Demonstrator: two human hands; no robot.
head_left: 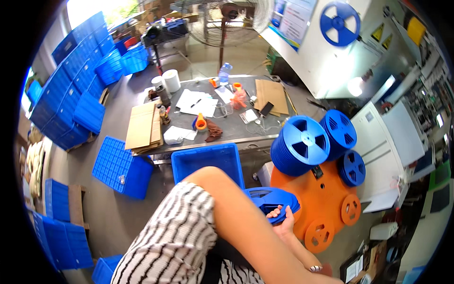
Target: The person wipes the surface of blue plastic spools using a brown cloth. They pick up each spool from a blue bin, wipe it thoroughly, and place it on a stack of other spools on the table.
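One right hand [283, 227] grasps the blue discs [270, 194] between the blue crate [208, 160] and orange stand [309, 199] (left hand out of view), seemingly for a transfer, the next move probably needing level support.

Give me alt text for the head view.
A person's right hand grips blue slotted discs; the bare left forearm crosses in front, its hand out of view. Ahead, a blue bin stands before a cluttered table; to the right, taller disc stacks stand on an orange platform.
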